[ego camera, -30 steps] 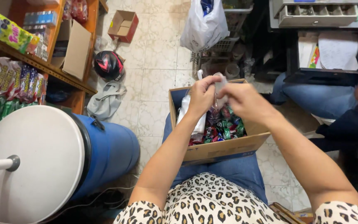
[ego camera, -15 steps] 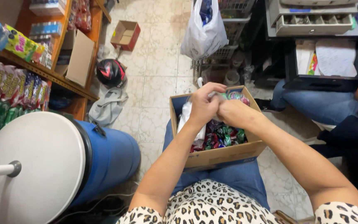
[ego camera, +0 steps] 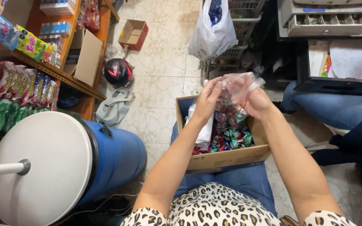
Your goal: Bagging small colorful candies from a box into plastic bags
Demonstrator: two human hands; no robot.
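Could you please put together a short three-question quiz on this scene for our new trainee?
1. True or false: both hands grip the clear plastic bag above the cardboard box.
2. What does the box rest on? A) the blue barrel B) the person's lap C) the floor
3. What colour is the barrel's lid?

Key: 1 true, the left hand and right hand pinch it; 2 B; 3 white.
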